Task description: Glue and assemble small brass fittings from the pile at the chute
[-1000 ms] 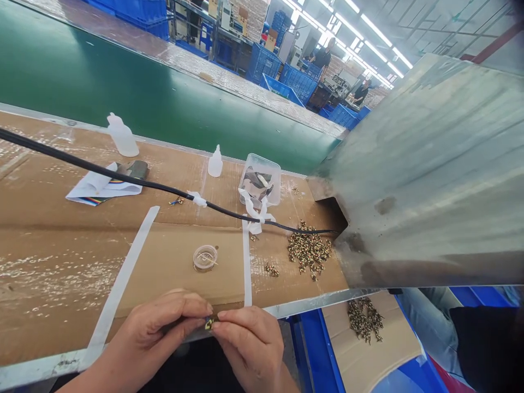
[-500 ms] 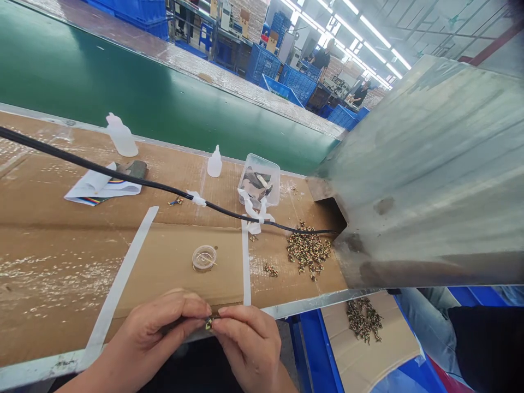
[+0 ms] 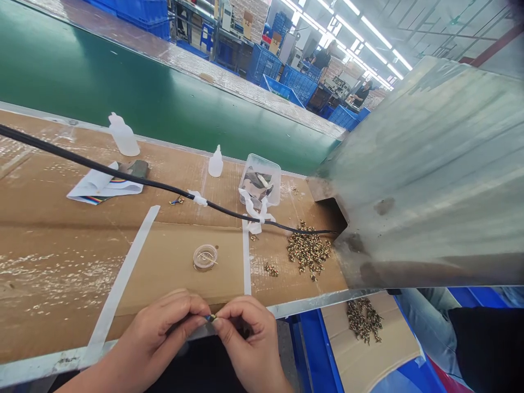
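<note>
Near the table's front edge, my left hand (image 3: pixel 170 322) and my right hand (image 3: pixel 249 333) meet fingertip to fingertip. Both are closed in a pinch on one small part (image 3: pixel 210 317) with dark blue and yellowish bits; its exact kind is too small to make out. Just beyond them, a small round clear dish (image 3: pixel 205 257) with a thin pale stick across it sits on a cardboard sheet (image 3: pixel 164 262). To the right lie a large pile of small brass-and-black parts (image 3: pixel 308 248) and a little cluster of similar parts (image 3: pixel 271 269).
A black cable (image 3: pixel 164 189) crosses above the table to a metal housing (image 3: pixel 426 180) at right. Behind it stand two white squeeze bottles (image 3: pixel 215 162) and a clear box (image 3: pixel 260 180). A green conveyor belt (image 3: pixel 172 103) runs along the back. Someone's jeans (image 3: pixel 429 322) show at lower right.
My right hand has turned slightly, its fingers shifting around the small part, which now shows more blue. My left hand keeps its pinch almost in place.
</note>
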Tool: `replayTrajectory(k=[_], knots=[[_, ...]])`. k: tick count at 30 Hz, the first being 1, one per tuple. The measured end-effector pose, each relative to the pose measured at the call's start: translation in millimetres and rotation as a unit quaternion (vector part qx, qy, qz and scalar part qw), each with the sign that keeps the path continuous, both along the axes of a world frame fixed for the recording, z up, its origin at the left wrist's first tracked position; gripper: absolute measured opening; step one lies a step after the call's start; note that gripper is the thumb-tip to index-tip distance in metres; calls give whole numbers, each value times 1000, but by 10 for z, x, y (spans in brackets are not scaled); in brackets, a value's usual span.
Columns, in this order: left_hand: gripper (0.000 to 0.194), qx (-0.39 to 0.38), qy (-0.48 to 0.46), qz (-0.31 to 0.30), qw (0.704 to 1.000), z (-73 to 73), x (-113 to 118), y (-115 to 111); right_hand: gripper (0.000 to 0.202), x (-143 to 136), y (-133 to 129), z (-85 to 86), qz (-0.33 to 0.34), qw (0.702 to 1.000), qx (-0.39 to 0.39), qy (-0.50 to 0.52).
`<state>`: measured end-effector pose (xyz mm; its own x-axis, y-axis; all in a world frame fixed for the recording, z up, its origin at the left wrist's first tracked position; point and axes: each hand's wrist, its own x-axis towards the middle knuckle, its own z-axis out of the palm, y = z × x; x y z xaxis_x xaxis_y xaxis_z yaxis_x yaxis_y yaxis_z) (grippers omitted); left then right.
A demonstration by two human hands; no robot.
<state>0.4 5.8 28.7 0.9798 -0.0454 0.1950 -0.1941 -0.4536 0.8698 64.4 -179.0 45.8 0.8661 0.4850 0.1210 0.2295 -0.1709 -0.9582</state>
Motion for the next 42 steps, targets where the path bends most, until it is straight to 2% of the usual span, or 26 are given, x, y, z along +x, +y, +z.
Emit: replayTrajectory(k=[3, 8, 12, 16, 20, 23, 32, 38, 42], knots=[[14, 0, 11, -2, 1000, -16, 9, -4, 10, 15, 24, 31, -5, 999, -4, 42], [13, -3, 37, -9, 999, -37, 11, -1, 10, 29, 41, 36, -8, 999, -8, 38], [17, -41, 122, 0, 992, -10, 0, -3, 6, 33, 9, 23, 0, 999, -1, 34], [33, -149, 255, 12, 955, 82, 21, -56, 13, 54, -49, 20, 4, 1000, 28, -14], [50, -236, 330, -18, 914, 160, 75, -128, 11, 79, -67, 49, 19, 999, 11, -25], [57, -230, 343, -11, 910, 181, 105, -152, 9, 79, -44, 69, 7, 1000, -5, -3], [54, -214, 347, -4, 913, 173, 87, -152, 16, 76, 7, 81, -19, 993, -21, 118], [58, -203, 347, -1, 916, 168, 83, -170, 15, 65, 12, 66, -17, 995, -12, 97], [62, -206, 351, 14, 914, 164, 76, -210, 15, 56, 11, -85, -26, 998, -7, 54]])
